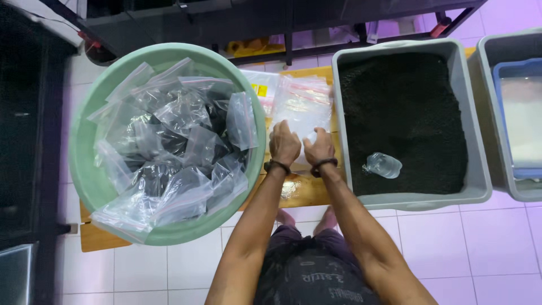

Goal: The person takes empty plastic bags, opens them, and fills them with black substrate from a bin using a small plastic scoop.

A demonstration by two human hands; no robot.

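Clear plastic zip bags (pixel 302 107), empty, stacked flat on wooden table (pixel 305 189), between green basin and grey tub. Left hand (pixel 284 144) and right hand (pixel 319 147) side by side on near end of stack, knuckles up, dark bands at both wrists. Fingers curled down onto top bag; cannot tell whether pinching it or only pressing. Second pile of bags (pixel 261 90) with yellow label just left of stack, against basin rim. Left of stack: round green basin (pixel 84 169), heaped with filled bags (pixel 169 152), dark contents, red-striped seals. Right of stack: grey tub (pixel 409 197) full of dark grains (pixel 401 113), small clear scoop-like container (pixel 383 165) lying on grains near stack side. Further right of tub: another grey bin (pixel 491 113) holding blue tray (pixel 499 73). Pale tiled floor (pixel 480 254) below table.
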